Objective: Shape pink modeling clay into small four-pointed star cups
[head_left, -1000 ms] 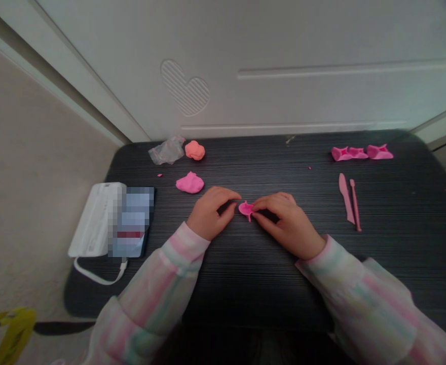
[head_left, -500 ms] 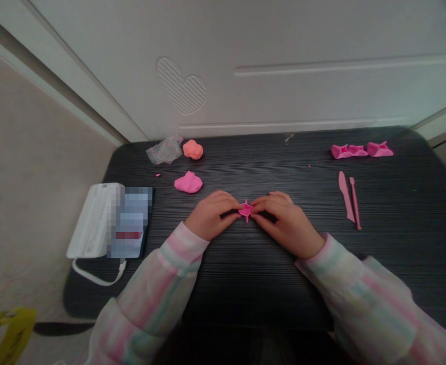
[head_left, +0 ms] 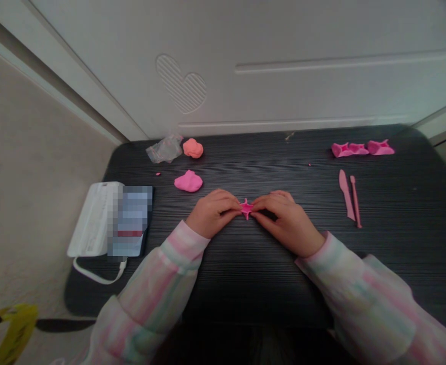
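Between my hands is a small pink modelling clay piece [head_left: 246,208], hollow in the middle with pinched points standing out around it. My left hand [head_left: 216,213] pinches its left side between thumb and fingertips. From the other side, my right hand [head_left: 282,218] pinches the right point in the same way. A flattened pink clay lump [head_left: 188,181] lies beyond my left hand, and an orange clay lump [head_left: 193,148] sits farther back. At the back right stand several pinched pink clay pieces [head_left: 362,148] in a row.
A pink plastic knife [head_left: 345,194] and a thin pink modelling stick [head_left: 355,202] lie right of my right hand. Crumpled clear plastic [head_left: 165,149] is at the back left. A white power bank [head_left: 94,218], a phone [head_left: 132,220] and a white cable [head_left: 97,277] occupy the table's left side.
Both hands keep their pinch on the pink clay piece, whose opening looks slightly more angular. The other things on the table stay put.
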Demonstrator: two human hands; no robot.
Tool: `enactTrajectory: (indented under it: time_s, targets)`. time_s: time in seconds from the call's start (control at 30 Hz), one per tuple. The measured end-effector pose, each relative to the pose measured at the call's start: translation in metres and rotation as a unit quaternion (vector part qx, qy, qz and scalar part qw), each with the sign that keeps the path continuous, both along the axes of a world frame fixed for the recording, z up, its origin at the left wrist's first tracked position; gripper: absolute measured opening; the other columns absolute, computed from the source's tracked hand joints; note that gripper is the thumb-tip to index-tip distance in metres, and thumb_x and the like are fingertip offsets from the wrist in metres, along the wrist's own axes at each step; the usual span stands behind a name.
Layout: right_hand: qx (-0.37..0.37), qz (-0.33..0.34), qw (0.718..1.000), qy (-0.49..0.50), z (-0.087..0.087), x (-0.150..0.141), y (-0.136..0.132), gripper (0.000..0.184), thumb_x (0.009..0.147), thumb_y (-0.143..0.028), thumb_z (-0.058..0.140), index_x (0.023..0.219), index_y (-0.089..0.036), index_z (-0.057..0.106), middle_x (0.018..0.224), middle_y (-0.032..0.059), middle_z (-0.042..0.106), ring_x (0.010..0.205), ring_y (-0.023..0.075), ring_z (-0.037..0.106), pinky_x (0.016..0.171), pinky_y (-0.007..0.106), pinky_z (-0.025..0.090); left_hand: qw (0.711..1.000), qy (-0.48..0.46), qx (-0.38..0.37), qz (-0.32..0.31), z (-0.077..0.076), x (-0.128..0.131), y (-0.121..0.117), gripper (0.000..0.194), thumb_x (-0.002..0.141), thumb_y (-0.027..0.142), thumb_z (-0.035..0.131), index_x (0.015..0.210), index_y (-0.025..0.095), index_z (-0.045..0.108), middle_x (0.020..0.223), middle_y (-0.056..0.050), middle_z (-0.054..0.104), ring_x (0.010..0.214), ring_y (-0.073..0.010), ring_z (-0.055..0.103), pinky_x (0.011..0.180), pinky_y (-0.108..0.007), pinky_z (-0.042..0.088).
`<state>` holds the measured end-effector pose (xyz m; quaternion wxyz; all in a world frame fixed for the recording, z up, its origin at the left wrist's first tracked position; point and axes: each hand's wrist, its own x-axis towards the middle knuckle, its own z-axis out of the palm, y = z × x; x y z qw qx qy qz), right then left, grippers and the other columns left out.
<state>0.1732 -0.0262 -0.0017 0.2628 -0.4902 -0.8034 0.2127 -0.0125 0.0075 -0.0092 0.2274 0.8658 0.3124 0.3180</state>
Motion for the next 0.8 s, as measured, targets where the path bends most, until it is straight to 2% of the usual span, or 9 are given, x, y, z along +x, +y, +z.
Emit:
enactTrajectory:
  time_s: [0.3, 0.8]
  targets:
    - [0.014, -0.032, 0.998, -0.043, -0.0019, 0.0026, 0.0014, 0.016, 0.074, -0.030, 0.055, 0.087, -0.021, 0.056, 0.088, 0.0012, 0.063, 0.085, 0.0168, 0.055, 0.079, 0.034, 0.032, 0.995, 0.048, -0.068, 0.060, 0.0081, 0.0010, -0.0039, 0.012, 0.070, 0.022, 0.059, 0.079, 0.015, 0.059, 0.077, -0.002, 0.064, 0.072, -0.0111, 0.057, 0.065, -0.022, 0.046]
    - [-0.002, -0.041, 0.998, -0.050, -0.0013, -0.0007, 0.0021, 0.011, 0.076, -0.031, 0.053, 0.081, -0.024, 0.060, 0.083, -0.0020, 0.065, 0.081, 0.0150, 0.054, 0.079, 0.033, 0.028, 0.992, 0.016, -0.103, 0.071, 0.0080, 0.0051, -0.0071, 0.016, 0.069, 0.018, 0.060, 0.084, 0.016, 0.055, 0.078, 0.002, 0.065, 0.066, -0.0069, 0.060, 0.061, -0.016, 0.047]
